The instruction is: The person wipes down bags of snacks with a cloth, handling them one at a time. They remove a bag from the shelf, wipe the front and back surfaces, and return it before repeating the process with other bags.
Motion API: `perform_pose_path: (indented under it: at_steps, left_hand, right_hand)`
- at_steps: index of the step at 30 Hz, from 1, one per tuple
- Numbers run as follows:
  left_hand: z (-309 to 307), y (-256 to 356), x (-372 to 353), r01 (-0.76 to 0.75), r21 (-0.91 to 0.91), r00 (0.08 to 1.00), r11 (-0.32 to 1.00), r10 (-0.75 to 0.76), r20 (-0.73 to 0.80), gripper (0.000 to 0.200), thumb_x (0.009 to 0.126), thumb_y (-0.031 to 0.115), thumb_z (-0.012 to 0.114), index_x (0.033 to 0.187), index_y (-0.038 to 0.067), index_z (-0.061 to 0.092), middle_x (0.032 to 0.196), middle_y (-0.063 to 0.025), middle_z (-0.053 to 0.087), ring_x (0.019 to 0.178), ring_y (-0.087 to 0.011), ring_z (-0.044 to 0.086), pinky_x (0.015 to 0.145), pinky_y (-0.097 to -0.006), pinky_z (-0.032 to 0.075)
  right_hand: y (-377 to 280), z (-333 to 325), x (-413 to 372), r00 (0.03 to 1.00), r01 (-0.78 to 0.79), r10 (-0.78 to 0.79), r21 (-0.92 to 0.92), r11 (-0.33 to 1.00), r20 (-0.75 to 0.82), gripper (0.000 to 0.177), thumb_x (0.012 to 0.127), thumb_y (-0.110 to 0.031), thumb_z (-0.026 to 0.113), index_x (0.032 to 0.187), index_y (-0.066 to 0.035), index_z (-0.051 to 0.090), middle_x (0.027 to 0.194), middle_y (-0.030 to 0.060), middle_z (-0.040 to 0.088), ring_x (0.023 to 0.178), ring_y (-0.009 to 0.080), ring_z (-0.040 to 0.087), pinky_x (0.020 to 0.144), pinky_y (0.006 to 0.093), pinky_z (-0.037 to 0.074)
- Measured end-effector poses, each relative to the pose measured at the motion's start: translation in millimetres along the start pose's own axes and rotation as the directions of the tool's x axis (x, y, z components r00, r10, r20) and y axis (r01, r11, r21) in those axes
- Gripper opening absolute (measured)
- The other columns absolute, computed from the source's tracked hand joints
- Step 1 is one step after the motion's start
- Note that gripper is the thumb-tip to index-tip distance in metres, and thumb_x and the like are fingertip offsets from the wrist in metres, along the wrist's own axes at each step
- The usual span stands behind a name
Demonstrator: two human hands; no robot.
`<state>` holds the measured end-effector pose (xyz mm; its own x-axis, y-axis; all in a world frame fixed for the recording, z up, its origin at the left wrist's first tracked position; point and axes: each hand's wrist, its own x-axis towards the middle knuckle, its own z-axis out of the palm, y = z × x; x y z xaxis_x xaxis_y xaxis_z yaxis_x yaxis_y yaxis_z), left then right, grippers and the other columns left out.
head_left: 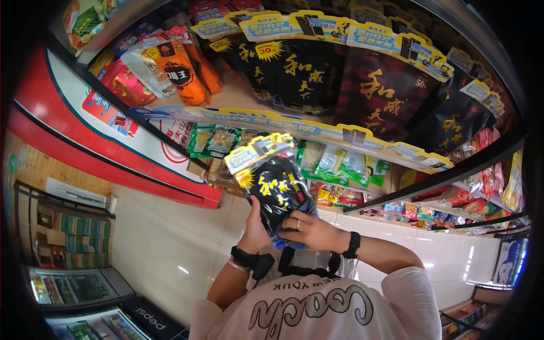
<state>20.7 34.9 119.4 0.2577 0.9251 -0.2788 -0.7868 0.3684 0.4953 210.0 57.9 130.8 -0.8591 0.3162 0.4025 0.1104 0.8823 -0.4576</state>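
Note:
A black snack bag (271, 184) with yellow lettering and a yellow-and-blue printed header is held tilted in front of my chest. My left hand (256, 229) grips its lower left edge, with the thumb along the side and the other fingers hidden behind it. My right hand (313, 230), with a ring on one finger, holds the bag's lower right part, its bent fingers on the front. Just beyond, similar black bags (306, 76) stand in a row on the shelf (266, 105).
Orange pouches (184, 73) stand on the shelf's left. Green-edged snack packs (343, 164) lie on a lower level. A red-and-white freezer (113, 136) is at left, glass-front coolers (85, 289) at lower left. A dark shelf post (436, 184) slants on the right, above tiled floor (164, 232).

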Motion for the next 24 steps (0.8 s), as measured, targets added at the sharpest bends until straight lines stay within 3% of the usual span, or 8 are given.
perform_pose_path:
  at_steps: [3,7,13,16,18,19,24]
  left_hand:
    - [-4,11,-3,-0.038,-0.004,0.998,0.999,0.038,0.043,0.077,0.097,0.064,0.025,0.144,0.003,0.032,0.138,-0.0143,0.050,0.123,-0.0278,0.053,0.104,-0.0419,0.043]
    - [-2,5,-1,-0.018,0.044,0.999,0.999,0.020,-0.046,0.071,0.098,0.062,0.027,0.143,0.008,0.037,0.137,-0.0098,0.052,0.121,-0.0261,0.055,0.104,-0.0426,0.042]
    - [-11,11,-6,0.004,-0.045,0.999,0.999,-0.002,0.042,0.074,0.097,0.064,0.026,0.146,0.009,0.034,0.141,-0.0112,0.048,0.126,-0.0267,0.050,0.106,-0.0442,0.040]
    - [-10,11,-9,0.052,-0.012,0.998,0.999,-0.052,0.041,0.080,0.094,0.067,0.028,0.147,0.007,0.030,0.144,-0.0121,0.044,0.130,-0.0268,0.047,0.109,-0.0447,0.037]
    - [-6,5,-12,0.069,0.051,0.998,0.996,-0.069,-0.003,0.076,0.096,0.064,0.029,0.146,0.007,0.031,0.143,-0.0113,0.045,0.129,-0.0259,0.047,0.109,-0.0443,0.037]
    - [-13,0,-11,0.082,-0.040,0.997,0.996,-0.082,0.004,0.070,0.098,0.059,0.031,0.144,0.006,0.034,0.141,-0.0104,0.048,0.127,-0.0244,0.049,0.108,-0.0434,0.039]
    - [-21,-3,-12,0.086,0.040,0.994,0.995,-0.084,-0.070,0.066,0.099,0.055,0.034,0.142,0.006,0.036,0.139,-0.0100,0.050,0.125,-0.0240,0.051,0.107,-0.0421,0.040]
  right_hand:
    - [2,-1,-5,1.000,-0.003,0.003,-0.025,1.000,0.012,0.042,0.065,-0.010,0.067,0.106,-0.008,0.066,0.114,0.0055,0.054,0.105,0.0244,0.052,0.087,0.0335,0.053]
    - [-1,7,7,0.996,0.054,-0.051,-0.035,0.998,0.076,0.041,0.065,-0.011,0.067,0.106,-0.008,0.066,0.114,0.0056,0.054,0.107,0.0246,0.051,0.087,0.0330,0.053]
    - [5,-10,-4,0.997,0.037,-0.037,0.001,0.999,0.075,0.050,0.057,-0.013,0.075,0.107,-0.012,0.067,0.113,0.0069,0.055,0.105,0.0262,0.053,0.087,0.0370,0.051]
    - [19,-18,0,0.977,-0.073,0.110,0.199,0.977,-0.183,0.041,0.060,-0.007,0.076,0.101,-0.009,0.068,0.108,0.0082,0.057,0.103,0.0291,0.055,0.087,0.0401,0.049]
    - [30,-25,6,0.922,-0.151,0.205,0.184,0.971,-0.328,0.039,0.062,-0.002,0.074,0.099,-0.010,0.069,0.105,0.0099,0.058,0.100,0.0306,0.057,0.087,0.0416,0.048]
    - [38,-29,12,0.903,-0.204,0.246,0.153,0.967,-0.352,0.041,0.062,0.000,0.073,0.101,-0.010,0.069,0.105,0.0103,0.058,0.101,0.0313,0.057,0.087,0.0403,0.048]
    - [62,-32,14,0.759,-0.454,0.444,0.103,0.885,-0.476,0.038,0.066,0.004,0.069,0.103,-0.006,0.065,0.105,0.0132,0.059,0.099,0.0342,0.058,0.086,0.0395,0.049]
